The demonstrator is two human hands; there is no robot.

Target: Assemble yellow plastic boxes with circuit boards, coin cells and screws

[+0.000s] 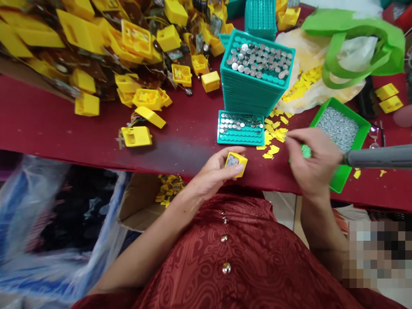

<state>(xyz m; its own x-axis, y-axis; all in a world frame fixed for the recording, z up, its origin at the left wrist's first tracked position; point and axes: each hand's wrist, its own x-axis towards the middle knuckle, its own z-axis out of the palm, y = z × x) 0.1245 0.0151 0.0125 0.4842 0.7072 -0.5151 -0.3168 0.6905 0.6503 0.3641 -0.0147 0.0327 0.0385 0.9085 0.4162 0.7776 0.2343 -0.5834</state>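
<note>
Left hand (216, 171) at table edge, fingers clamped round small yellow case (236, 163). Right hand (313, 161) just right of it, fingertips pinched together over loose yellow tabs (273, 136); blurred.

We see a matt red cloth table cover (64, 124), glossy yellow plastic housings (138, 40), teal plastic trays (254, 92) holding shiny metal button cells (259, 60), a green fabric bag (360, 32), and a smooth grey plastic tool handle (380, 156).

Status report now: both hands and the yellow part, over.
Left hand grips small yellow housing at table edge. Right hand blurred over loose yellow clips, beside green tray. Nothing between them.
</note>
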